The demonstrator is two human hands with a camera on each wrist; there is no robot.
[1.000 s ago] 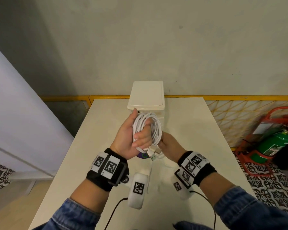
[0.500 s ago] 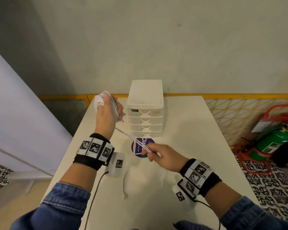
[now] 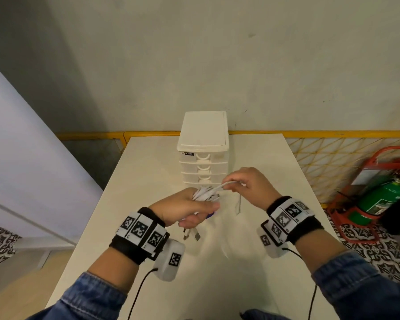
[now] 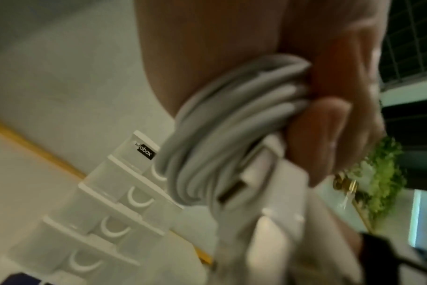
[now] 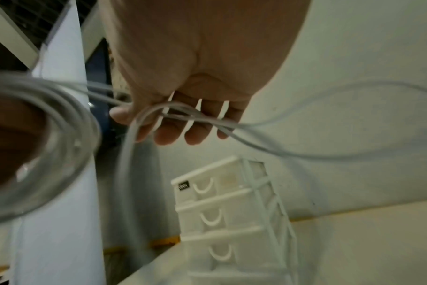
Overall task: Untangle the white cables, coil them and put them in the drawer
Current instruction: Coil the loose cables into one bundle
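My left hand (image 3: 189, 209) grips a coil of white cables (image 3: 206, 194) in front of the white drawer unit (image 3: 203, 153), whose drawers are all closed. In the left wrist view the coil (image 4: 232, 119) wraps around my fingers, with a USB plug (image 4: 234, 190) hanging beneath. Plug ends (image 3: 192, 235) dangle below the hand. My right hand (image 3: 245, 185) pinches a loose strand (image 3: 226, 184) that runs from the coil, its tail (image 3: 237, 205) hanging down. In the right wrist view the strand (image 5: 183, 115) loops across my curled fingertips (image 5: 168, 135).
The drawer unit stands at the back middle of a cream table (image 3: 263, 169), which has a blue round sticker (image 3: 210, 214) under my left hand. A green fire extinguisher (image 3: 383, 197) in a red stand sits on the floor at the right. A yellow rail (image 3: 310, 133) runs behind.
My left hand came back from the upper left to the middle with the coil. The right hand rose from the table toward the drawer unit, and the strand between the hands shortened.
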